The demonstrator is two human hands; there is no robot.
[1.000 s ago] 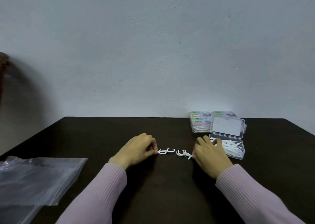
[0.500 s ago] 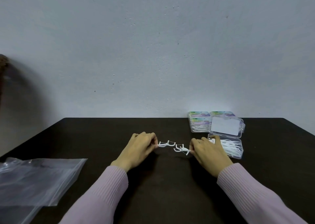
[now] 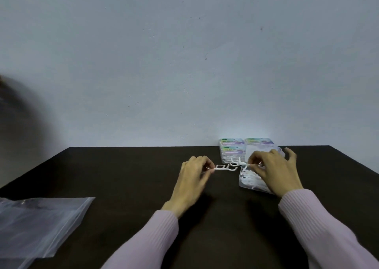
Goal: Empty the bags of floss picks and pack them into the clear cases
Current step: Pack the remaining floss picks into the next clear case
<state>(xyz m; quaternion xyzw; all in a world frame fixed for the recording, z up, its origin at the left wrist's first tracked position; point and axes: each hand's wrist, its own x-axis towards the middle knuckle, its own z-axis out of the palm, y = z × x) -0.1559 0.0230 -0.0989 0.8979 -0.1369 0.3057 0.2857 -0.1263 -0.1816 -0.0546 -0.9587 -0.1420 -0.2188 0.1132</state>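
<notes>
Both hands pinch white floss picks [image 3: 224, 168]: left hand [image 3: 192, 178] just beside the open clear case [image 3: 249, 181], right hand [image 3: 275, 171] over it, seemingly lifted.

A dark brown table [image 3: 127, 172] fills the lower half — its far edge meets a pale grey-blue wall [image 3: 184, 63] speckled with small dark marks. A soft dark shadow [image 3: 18, 113] spreads across that wall at the left.

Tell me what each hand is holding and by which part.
Left hand pinches floss picks by the handle ends, heads pointing right. Right hand pinches more picks over the open case; its grip point is hidden.
</notes>
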